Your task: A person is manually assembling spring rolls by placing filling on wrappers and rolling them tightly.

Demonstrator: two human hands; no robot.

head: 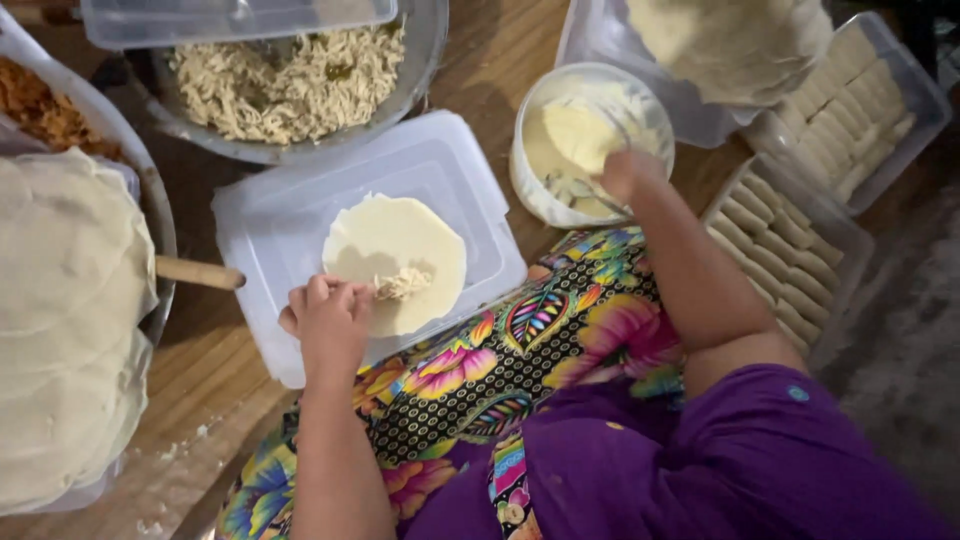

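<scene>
Two hands work over a wooden worktop [500,50]. Left hand [328,322], at 7 o'clock of the round wrapper [395,240], pinches shredded filling [403,283] onto its lower part. The wrapper lies flat on a clear lid [455,165] mid-frame. Right hand [628,175] dips into a white tub [590,140] of paste at 2 o'clock of the wrapper, fingers curled; whether it grips anything I cannot tell. Trays of rolls [785,265] sit at 3 o'clock.

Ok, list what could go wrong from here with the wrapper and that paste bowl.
1. The left hand sets filling near the edge of the round wrapper; shreds could spill onto the plastic lid.
2. The right hand dips into the white bowl at the floor's edge; it might tip.
</scene>
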